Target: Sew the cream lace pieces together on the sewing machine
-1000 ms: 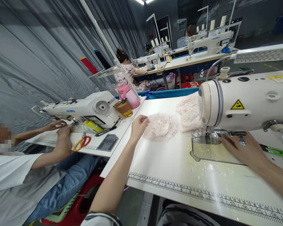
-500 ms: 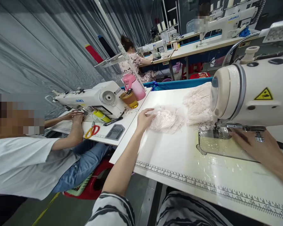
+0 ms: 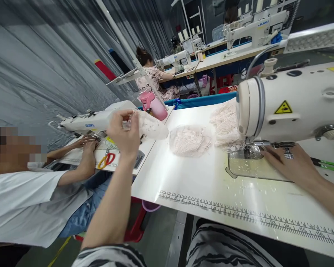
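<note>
My left hand (image 3: 125, 131) pinches a thin, pale lace piece (image 3: 153, 126), raised at the left above the gap between the two tables. To its right, a stack of similar lace pieces (image 3: 189, 141) lies on the white sewing table (image 3: 183, 174). A second heap of pale lace (image 3: 226, 124) with loose threads rests behind the head of the sewing machine (image 3: 289, 107). My right hand (image 3: 292, 163) lies by the presser foot (image 3: 250, 150), its fingertips partly hidden behind the machine parts; whether they grip anything cannot be seen.
On the left, a co-worker in a white shirt (image 3: 25, 200) sits at another sewing machine (image 3: 91, 122). Scissors (image 3: 106, 160) and a pink bottle (image 3: 154, 105) are on that table. A printed ruler (image 3: 225, 211) runs along my table's front edge. Another person (image 3: 150, 74) sits farther back.
My left hand has lifted a lace piece off the stack and carried it left and up. My right hand stays by the presser foot. The camera view has shifted slightly.
</note>
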Tool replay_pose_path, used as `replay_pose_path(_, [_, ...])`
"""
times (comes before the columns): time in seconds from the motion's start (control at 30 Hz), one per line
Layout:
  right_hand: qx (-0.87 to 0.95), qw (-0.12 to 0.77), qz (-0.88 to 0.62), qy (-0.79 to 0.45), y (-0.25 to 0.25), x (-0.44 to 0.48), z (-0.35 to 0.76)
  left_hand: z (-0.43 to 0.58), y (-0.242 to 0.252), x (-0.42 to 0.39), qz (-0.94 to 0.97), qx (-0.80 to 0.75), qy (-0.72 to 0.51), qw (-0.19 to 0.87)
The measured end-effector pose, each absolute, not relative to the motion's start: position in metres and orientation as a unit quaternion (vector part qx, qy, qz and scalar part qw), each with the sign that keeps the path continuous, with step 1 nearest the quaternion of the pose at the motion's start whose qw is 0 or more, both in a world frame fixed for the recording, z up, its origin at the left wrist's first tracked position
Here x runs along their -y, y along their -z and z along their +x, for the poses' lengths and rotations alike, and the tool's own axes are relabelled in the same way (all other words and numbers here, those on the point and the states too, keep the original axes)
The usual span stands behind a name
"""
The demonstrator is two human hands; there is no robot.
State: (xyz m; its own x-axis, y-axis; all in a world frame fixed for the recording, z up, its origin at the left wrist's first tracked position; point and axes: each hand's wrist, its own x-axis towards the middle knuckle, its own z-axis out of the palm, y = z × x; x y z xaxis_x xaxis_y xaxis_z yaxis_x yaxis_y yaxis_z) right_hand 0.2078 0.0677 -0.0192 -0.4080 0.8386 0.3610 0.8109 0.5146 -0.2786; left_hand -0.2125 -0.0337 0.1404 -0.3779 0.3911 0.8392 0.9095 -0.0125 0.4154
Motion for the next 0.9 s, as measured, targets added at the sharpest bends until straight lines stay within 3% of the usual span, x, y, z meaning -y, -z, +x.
replay_pose_path(0.17, [0.864, 0.19, -0.466, 0.003, 0.013, -0.067, 0.206, -0.21, -0.172, 0.052, -0.586, 0.631, 0.405, 0.308])
replay_pose_path(0.4, [0.864, 0.249, -0.439, 0.007, 0.014, -0.065, 0.205, -0.199, -0.179, 0.054, -0.545, 0.57, 0.568, 0.237])
replay_pose_path(0.57, [0.855, 0.263, -0.448, -0.007, 0.012, -0.065, 0.202, -0.15, -0.165, 0.074, -0.63, 0.586, 0.449, 0.24])
replay_pose_path(0.7, [0.862, 0.253, -0.44, 0.001, 0.003, -0.061, 0.2, -0.109, -0.159, 0.09, -0.69, 0.604, 0.388, 0.093])
replay_pose_path(0.8, [0.867, 0.254, -0.43, 0.001, -0.001, -0.059, 0.198, -0.085, -0.15, 0.081, -0.651, 0.596, 0.463, -0.084])
replay_pose_path(0.9, [0.871, 0.248, -0.424, 0.006, -0.001, -0.059, 0.197, -0.06, -0.118, 0.048, -0.643, 0.573, 0.428, -0.273])
